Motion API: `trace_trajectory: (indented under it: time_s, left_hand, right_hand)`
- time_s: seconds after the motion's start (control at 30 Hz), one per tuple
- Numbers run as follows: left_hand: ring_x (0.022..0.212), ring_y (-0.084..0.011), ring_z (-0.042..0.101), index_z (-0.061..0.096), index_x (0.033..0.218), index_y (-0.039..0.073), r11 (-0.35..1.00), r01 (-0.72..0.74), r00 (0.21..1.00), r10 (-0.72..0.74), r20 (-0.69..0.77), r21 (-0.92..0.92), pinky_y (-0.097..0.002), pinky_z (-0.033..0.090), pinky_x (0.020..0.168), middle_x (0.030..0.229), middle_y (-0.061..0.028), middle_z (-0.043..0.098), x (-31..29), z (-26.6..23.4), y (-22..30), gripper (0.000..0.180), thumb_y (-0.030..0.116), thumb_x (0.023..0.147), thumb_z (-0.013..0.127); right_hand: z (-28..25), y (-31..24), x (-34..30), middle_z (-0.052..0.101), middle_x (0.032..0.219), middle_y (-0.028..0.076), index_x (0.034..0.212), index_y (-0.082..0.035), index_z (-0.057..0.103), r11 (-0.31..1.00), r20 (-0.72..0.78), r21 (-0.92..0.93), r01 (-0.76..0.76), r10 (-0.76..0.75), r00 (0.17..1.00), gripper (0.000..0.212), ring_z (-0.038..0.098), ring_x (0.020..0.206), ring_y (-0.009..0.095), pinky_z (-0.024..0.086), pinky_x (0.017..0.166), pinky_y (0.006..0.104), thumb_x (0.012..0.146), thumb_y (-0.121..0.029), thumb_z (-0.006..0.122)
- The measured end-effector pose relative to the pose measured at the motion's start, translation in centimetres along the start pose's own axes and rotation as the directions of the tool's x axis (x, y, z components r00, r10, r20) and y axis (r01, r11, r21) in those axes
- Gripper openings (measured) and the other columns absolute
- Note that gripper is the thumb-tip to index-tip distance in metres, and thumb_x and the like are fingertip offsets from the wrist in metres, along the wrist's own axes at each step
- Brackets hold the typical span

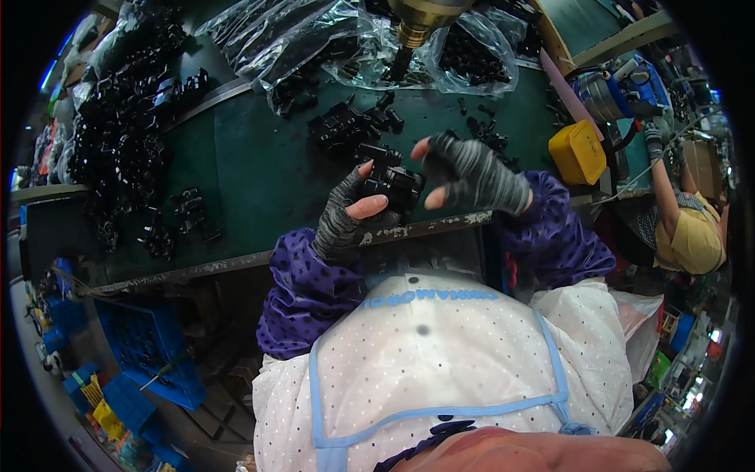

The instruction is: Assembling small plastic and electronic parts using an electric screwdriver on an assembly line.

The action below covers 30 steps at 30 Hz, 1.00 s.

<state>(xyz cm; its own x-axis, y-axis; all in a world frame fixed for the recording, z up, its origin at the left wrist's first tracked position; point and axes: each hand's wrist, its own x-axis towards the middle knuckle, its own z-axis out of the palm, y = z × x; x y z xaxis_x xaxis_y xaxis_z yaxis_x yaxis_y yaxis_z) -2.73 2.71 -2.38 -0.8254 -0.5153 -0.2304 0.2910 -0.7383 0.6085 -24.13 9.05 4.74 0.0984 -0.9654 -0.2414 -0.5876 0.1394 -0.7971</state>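
In a striped fingerless glove, my left hand [346,206] grips a black metal part [399,189] with a rounded body and an arm sticking up, just above the front edge of the green bench. My right hand [476,173], gloved alike, is right of that part with thumb and fingers apart and nothing visible between them. Behind the hands lies a heap of similar black parts [342,130]. Small black screws or pins [489,134] are scattered behind my right hand, partly hidden by it. A brass-coloured tool head [413,35] hangs over the far side of the bench.
Clear plastic bags [472,59] of black pieces lie along the back. A large pile of black parts [118,118] covers the bench's left. A yellow container [578,153] stands at right, before a blue-and-grey machine [609,90]. Another person [684,228] works at far right. A blue crate [149,354] sits below left.
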Motion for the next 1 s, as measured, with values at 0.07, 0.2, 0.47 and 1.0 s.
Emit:
trace_trajectory:
  time_s: [0.07,0.2,0.47,1.0]
  left_hand:
    - [0.100,-0.0242,0.058,0.044,0.127,0.000,1.000,0.012,1.000,-0.013,0.022,0.008,-0.0362,0.049,0.087,0.113,-0.0152,0.056,0.5,0.7,0.1,0.048,0.010,0.082,0.057]
    - [0.113,-0.0253,0.051,0.029,0.139,0.001,0.997,-0.046,0.985,0.055,0.163,-0.055,-0.0353,0.047,0.089,0.127,-0.0133,0.048,0.6,2.6,0.6,0.063,0.021,0.085,0.055]
    - [0.117,-0.0208,0.048,0.032,0.139,0.004,0.923,-0.004,0.999,0.023,-0.045,0.386,-0.0321,0.049,0.086,0.133,-0.0088,0.043,-3.6,-1.7,4.2,0.061,0.023,0.086,0.054]
    - [0.102,-0.0299,0.052,0.058,0.112,0.008,-0.430,0.736,0.389,0.901,0.193,0.523,-0.0385,0.044,0.091,0.112,-0.0106,0.055,-6.8,-8.7,11.2,0.041,0.021,0.075,0.068]
  right_hand:
    - [1.8,0.4,-0.2,0.064,0.089,0.008,0.118,-0.002,0.049,0.977,-0.087,-0.077,0.198,-0.204,0.975,0.057,0.063,0.081,0.019,0.049,0.069,0.0307,0.074,-0.030,0.075]
    - [1.4,3.3,0.7,0.065,0.087,0.010,0.115,-0.002,0.053,0.971,-0.134,0.173,0.164,-0.142,0.981,0.051,0.065,0.080,0.020,0.051,0.065,0.0312,0.077,-0.030,0.069]
    - [-15.4,7.8,9.2,0.063,0.091,0.007,0.112,-0.006,0.054,0.429,-0.301,0.868,0.251,0.051,0.952,0.028,0.062,0.074,0.021,0.052,0.062,0.0292,0.085,-0.010,0.055]
    - [-16.1,7.3,10.5,0.059,0.086,0.000,0.112,-0.007,0.057,0.949,-0.382,0.311,0.054,0.073,0.921,0.024,0.051,0.068,0.004,0.042,0.058,0.0203,0.091,-0.018,0.056]
